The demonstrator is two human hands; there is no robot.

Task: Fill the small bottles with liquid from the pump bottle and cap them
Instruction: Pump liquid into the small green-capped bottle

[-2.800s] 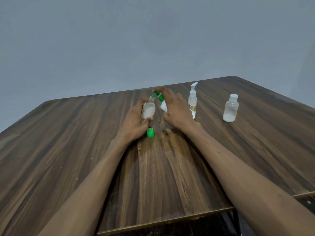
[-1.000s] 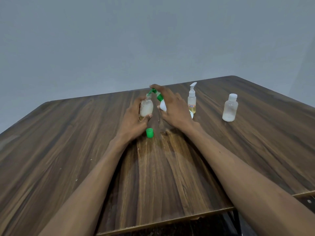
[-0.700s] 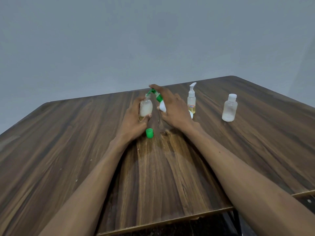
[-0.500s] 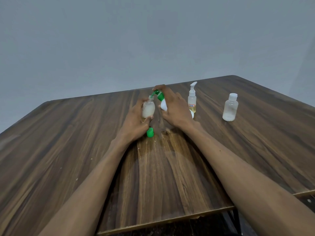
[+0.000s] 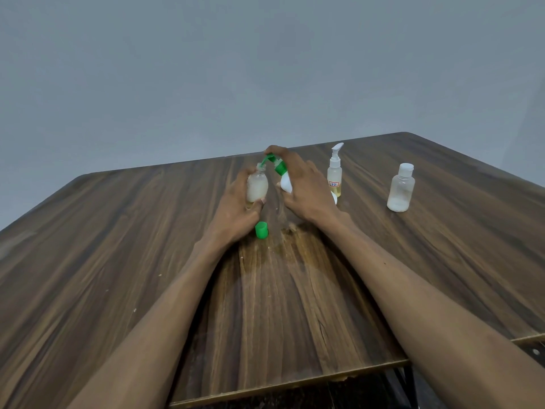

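Note:
My left hand grips a small clear bottle with whitish liquid, uncapped and held just above the table. My right hand is wrapped around the white pump bottle with a green pump head; its forefinger lies on top of the pump. The green spout reaches over the small bottle's mouth. A loose green cap lies on the table below my left hand.
A small spray bottle with yellowish liquid stands right of my right hand. Further right stands a capped clear bottle. The wooden table has its front edge near me and a grey wall behind.
The small bottle and the pump head dipped and rose slightly between frames while the spout stayed over the bottle's mouth. Both hands keep the same hold.

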